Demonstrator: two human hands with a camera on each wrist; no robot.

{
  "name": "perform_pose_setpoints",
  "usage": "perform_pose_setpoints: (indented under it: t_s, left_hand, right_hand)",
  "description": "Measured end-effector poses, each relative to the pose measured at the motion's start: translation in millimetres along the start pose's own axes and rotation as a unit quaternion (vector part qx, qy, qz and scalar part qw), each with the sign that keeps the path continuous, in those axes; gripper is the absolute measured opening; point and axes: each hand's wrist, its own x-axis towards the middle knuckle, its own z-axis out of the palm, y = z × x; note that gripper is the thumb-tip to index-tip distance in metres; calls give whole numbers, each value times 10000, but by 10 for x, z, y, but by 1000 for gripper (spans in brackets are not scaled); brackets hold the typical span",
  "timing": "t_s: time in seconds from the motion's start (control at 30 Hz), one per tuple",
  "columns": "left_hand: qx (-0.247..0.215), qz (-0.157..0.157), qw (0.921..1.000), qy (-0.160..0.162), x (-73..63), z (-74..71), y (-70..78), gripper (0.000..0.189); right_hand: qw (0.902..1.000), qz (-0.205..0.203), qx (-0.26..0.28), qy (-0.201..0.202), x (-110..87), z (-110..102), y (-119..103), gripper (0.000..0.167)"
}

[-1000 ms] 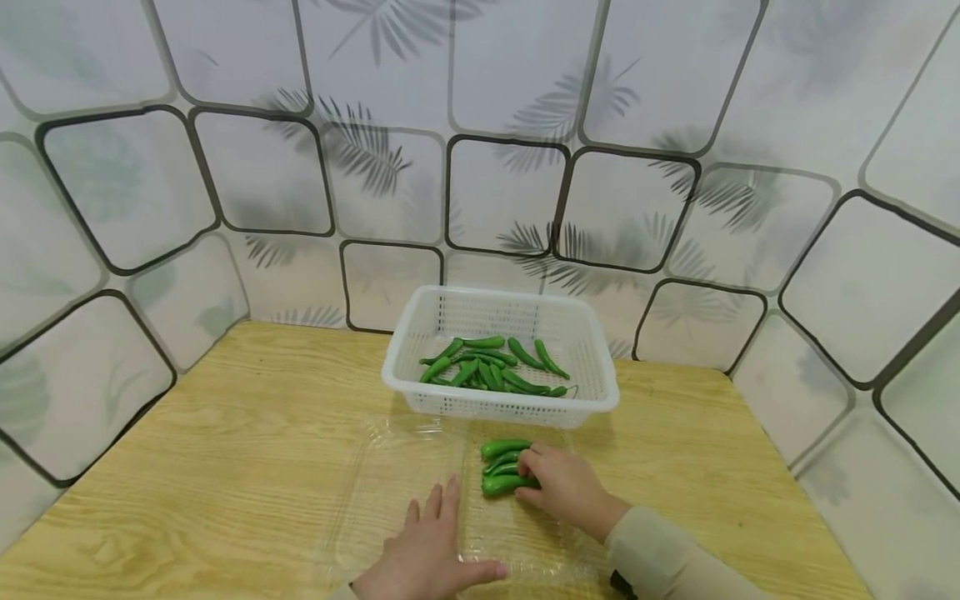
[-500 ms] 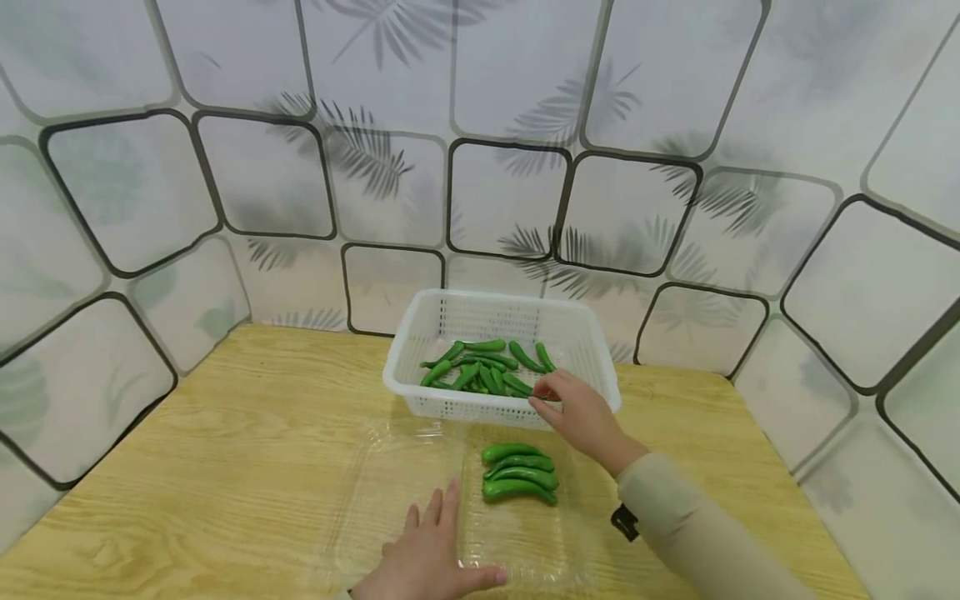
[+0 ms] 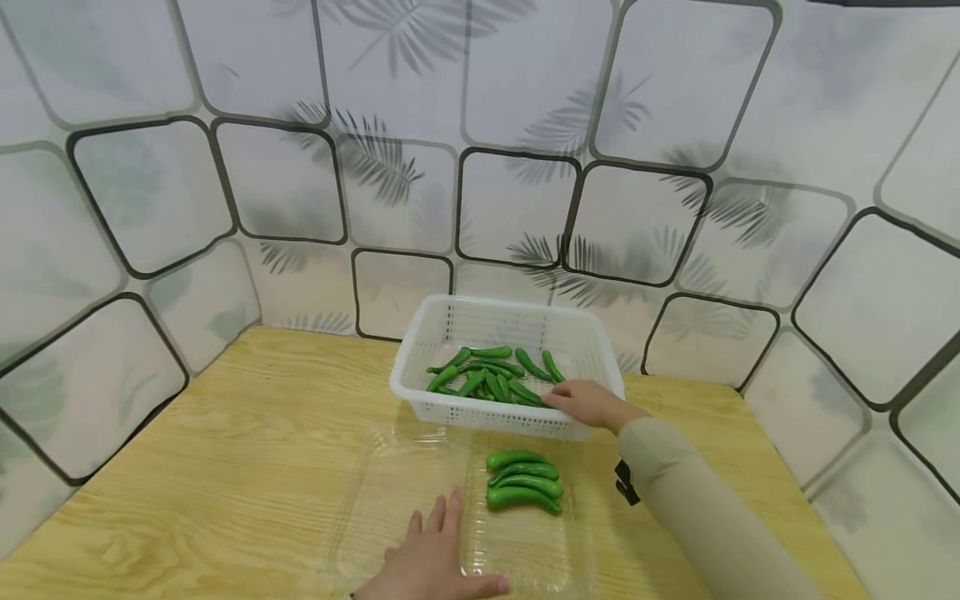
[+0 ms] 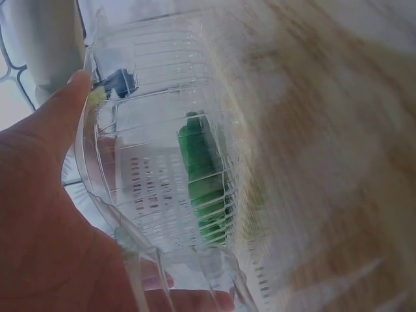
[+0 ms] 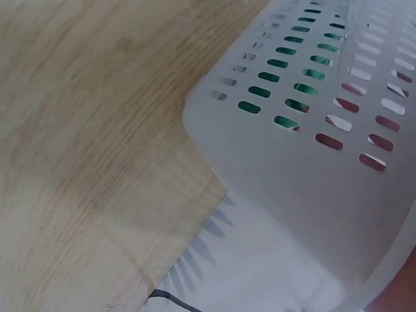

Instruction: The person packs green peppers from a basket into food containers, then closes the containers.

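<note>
My right hand [image 3: 588, 402] reaches over the front right rim of a white plastic basket [image 3: 495, 421], at the green chili peppers [image 3: 487, 383] lying inside. Its fingertips are down among them and partly hidden, so I cannot tell whether they pinch one. In the right wrist view, the basket's slotted wall [image 5: 279, 143] covers most of that hand. My left hand [image 3: 431, 558] lies with fingers spread across the near part of a clear plastic clamshell box [image 3: 525, 550]. A row of several green chili peppers [image 3: 525, 482] sits in its right half; the left half holds none.
A wooden table [image 3: 225, 467] carries the basket and the box. Patterned cloth [image 3: 390, 200] rises behind the basket and along both sides. A dark strap piece [image 3: 627, 482] hangs under the right sleeve [image 3: 697, 500].
My right hand leaves the row of peppers in the box, moves up and away to the basket, then dips into it. The left hand keeps its place on the box.
</note>
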Motion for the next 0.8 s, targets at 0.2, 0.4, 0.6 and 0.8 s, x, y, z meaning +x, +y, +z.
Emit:
perform_pose_setpoints:
  t_s: [0.2, 0.4, 0.6, 0.8]
  left_hand:
    - [-55, -20, 10000, -75, -1, -11, -4, 117]
    - [-37, -20, 10000, -34, 1, -1, -3, 117]
    - [-47, -118, 9999, -81, 18, 1, -4, 117]
    - [1, -117, 9999, -9, 20, 8, 2, 118]
  right_hand:
    - [9994, 186, -104, -263, 95, -20, 47, 37]
    - [9989, -17, -373, -284, 192, -25, 92, 31]
    - [9969, 62, -579, -520, 254, -11, 110, 30]
    - [9946, 269, -740, -680, 264, 2, 96, 33]
